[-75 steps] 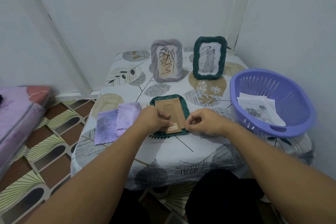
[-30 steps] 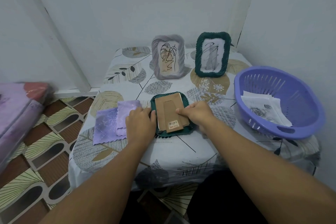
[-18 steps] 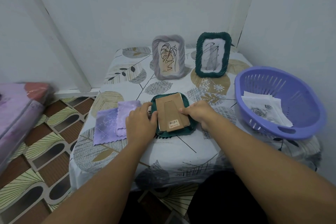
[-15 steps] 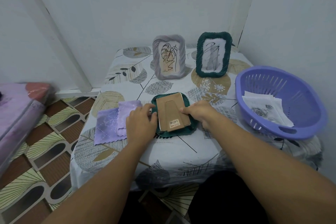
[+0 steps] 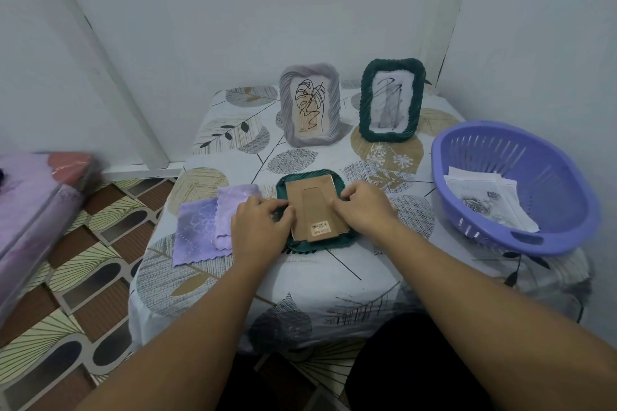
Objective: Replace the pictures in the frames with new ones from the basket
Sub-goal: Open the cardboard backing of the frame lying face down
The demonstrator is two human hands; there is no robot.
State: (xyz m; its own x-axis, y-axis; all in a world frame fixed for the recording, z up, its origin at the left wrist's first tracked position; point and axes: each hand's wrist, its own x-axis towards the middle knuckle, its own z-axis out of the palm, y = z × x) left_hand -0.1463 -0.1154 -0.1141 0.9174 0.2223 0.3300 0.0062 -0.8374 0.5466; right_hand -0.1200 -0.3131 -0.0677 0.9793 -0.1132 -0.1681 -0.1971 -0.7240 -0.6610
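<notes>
Head view: my left hand (image 5: 258,227) and right hand (image 5: 362,210) pinch the cardboard back (image 5: 315,210) of the face-down green frame (image 5: 317,245); uneven prying could bend it.
</notes>
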